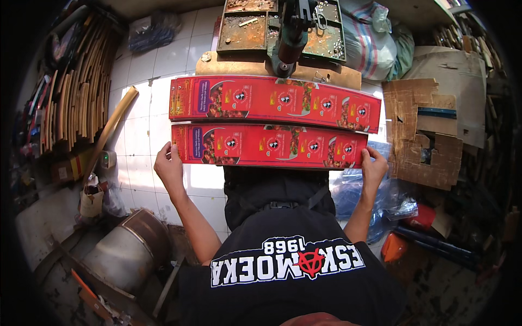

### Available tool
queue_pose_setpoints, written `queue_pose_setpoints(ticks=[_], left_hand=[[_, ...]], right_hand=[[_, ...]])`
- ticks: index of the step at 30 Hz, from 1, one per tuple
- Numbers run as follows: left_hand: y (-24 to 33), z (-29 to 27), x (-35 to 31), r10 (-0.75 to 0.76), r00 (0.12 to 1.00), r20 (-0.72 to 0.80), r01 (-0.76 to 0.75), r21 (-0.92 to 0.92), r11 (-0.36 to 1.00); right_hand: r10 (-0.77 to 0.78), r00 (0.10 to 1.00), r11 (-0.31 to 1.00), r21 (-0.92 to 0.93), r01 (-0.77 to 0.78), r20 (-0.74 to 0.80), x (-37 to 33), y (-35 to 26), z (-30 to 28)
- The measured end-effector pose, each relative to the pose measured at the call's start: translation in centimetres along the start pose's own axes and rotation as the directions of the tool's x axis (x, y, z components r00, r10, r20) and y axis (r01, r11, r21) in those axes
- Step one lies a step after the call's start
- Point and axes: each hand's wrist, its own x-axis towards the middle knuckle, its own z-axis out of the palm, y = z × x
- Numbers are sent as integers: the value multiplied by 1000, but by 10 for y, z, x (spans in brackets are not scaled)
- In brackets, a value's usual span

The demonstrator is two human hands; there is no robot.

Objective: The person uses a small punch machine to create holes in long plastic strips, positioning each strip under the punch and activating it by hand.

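Note:
Two long red printed strips lie one beyond the other in front of me, bearing food pictures and round white emblems. My left hand (169, 165) pinches the left end of the nearer red strip (250, 145). At its opposite end, my right hand (374, 165) grips the right edge between thumb and fingers. This strip is held level above my lap. Just past it, the farther red strip (255, 99) rests with its far edge beneath a dark machine head (291, 46). A brown board (217, 67) shows behind that strip. Neither hand touches the farther strip.
Green metal trays (242, 35) with small metal bits flank the machine. Stacked cardboard sheets (81, 89) stand at left, near a long cardboard tube (117, 119). Torn cardboard (408, 125) and clear plastic (353, 195) lie at right. A round metal drum (128, 252) sits lower left.

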Motion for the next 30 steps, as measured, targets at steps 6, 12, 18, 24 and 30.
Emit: queue_pose_setpoints(ticks=[6,12,18,24,30], left_hand=[[0,0,-2,85,996,-20,-85,41,996],[-4,-1,-1,118,992,-46,-118,13,993],[-3,-5,2,115,993,-38,-115,4,993],[-1,-8,2,73,997,-32,-74,-13,997],[3,-9,2,65,997,-32,-66,-39,997]], right_hand=[[-12,1000,998,-61,12,-3,2,0,0],[54,998,999,2,-54,21,6,6,-2],[58,998,997,42,-59,23,8,9,-5],[88,996,996,18,-88,28,2,-14,-15],[60,998,997,44,-60,7,4,-7,-15]])
